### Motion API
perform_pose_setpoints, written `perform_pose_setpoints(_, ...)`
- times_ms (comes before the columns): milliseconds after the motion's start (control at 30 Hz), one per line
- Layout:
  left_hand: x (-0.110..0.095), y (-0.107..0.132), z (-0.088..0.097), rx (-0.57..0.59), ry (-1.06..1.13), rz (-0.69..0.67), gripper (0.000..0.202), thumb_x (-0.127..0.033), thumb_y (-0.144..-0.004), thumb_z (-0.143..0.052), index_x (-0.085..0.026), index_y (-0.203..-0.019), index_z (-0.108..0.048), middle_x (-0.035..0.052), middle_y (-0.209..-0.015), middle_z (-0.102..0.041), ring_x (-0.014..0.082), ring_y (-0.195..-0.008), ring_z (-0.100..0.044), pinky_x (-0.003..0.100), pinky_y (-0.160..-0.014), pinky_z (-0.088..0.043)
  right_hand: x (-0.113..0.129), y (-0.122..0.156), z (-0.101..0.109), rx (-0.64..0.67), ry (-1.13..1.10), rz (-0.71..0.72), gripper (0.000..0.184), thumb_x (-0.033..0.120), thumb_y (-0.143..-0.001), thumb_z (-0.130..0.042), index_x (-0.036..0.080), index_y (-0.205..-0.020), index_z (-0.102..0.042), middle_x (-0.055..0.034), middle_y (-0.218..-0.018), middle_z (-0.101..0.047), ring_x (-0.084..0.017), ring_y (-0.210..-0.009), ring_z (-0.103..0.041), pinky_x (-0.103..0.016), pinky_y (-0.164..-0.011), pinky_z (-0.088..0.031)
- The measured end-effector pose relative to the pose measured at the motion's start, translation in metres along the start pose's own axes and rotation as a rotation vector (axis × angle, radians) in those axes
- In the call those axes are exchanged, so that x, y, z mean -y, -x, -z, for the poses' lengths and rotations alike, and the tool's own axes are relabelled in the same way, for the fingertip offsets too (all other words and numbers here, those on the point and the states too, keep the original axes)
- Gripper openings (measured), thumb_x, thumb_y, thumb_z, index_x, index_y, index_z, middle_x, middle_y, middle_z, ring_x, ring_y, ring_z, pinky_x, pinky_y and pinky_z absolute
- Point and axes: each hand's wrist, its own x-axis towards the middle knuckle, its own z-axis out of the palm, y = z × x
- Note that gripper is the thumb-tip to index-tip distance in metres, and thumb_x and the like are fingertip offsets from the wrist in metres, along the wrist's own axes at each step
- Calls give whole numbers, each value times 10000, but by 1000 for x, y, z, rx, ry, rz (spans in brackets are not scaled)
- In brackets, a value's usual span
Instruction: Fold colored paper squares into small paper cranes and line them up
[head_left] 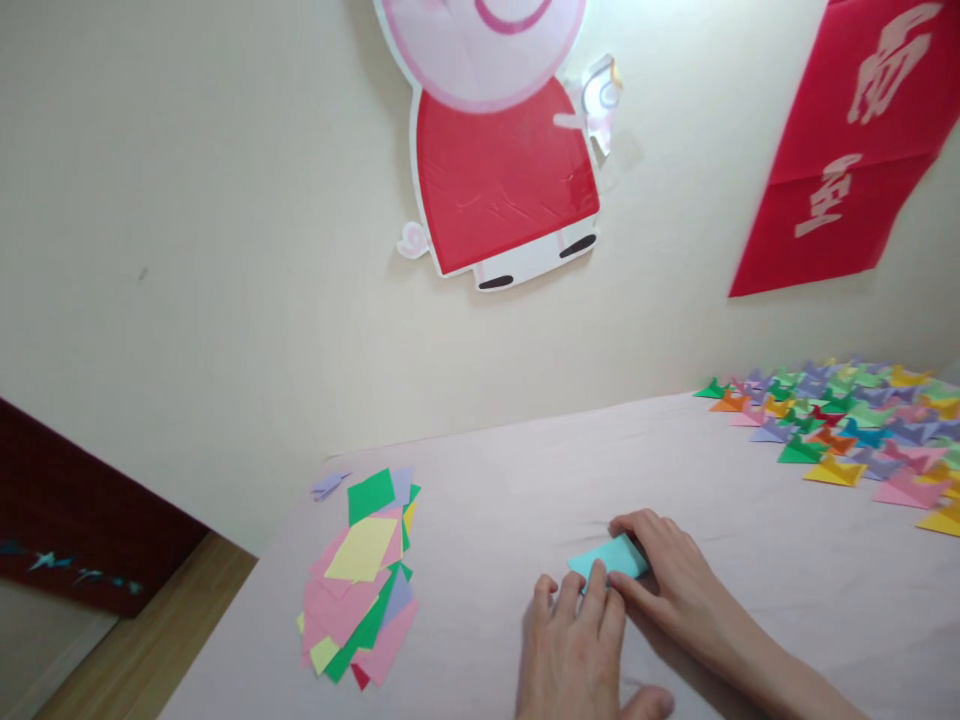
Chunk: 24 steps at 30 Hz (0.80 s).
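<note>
A light blue piece of paper point(609, 560), folded into a small strip, lies on the cloth-covered table in front of me. My right hand point(671, 575) has its right end between thumb and fingers. My left hand point(577, 640) comes in from below, palm down, with its fingers apart and some fingertips resting on the paper's near edge. That near edge is partly hidden under the fingers of the left hand.
Left of my hands is a loose pile of coloured paper sheets point(352, 600), with a small folded purple piece point(328, 486) behind it. Many folded paper figures point(836, 470) stand in rows at the far right. A wall point(225, 300) rises behind the table point(480, 500).
</note>
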Motion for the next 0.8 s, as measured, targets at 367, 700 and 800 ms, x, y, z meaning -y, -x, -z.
perform_pose_setpoints(367,3,7,-6,-80,-87,32,765,-757,-825,-522,-177,-1320,-586,120,-1531,-400,375,-1304,-476,594,-1061,-404,-10,2,1,62,-66,-15,391,224,-764,-565,230,-1155,-575,-115,-1153,-635,-292,-1031,-573,-450,-886,-453)
perform_pose_setpoints(700,11,21,-8,-195,-113,89,718,-772,-816,-517,-209,-1247,-633,145,-1458,-500,384,-1273,-502,595,-1039,-408,-18,-4,11,77,-243,-11,473,180,-762,-466,220,-1221,-573,-103,-1148,-667,-259,-1075,-601,-453,-949,-478)
perform_pose_setpoints(800,13,27,-5,-191,-102,113,692,-750,-810,-552,-226,-1257,-620,130,-1447,-516,380,-1265,-501,592,-1046,-394,-17,-5,12,74,-260,9,392,198,-810,-454,232,-1165,-619,-103,-1120,-677,-264,-1055,-604,-454,-934,-488)
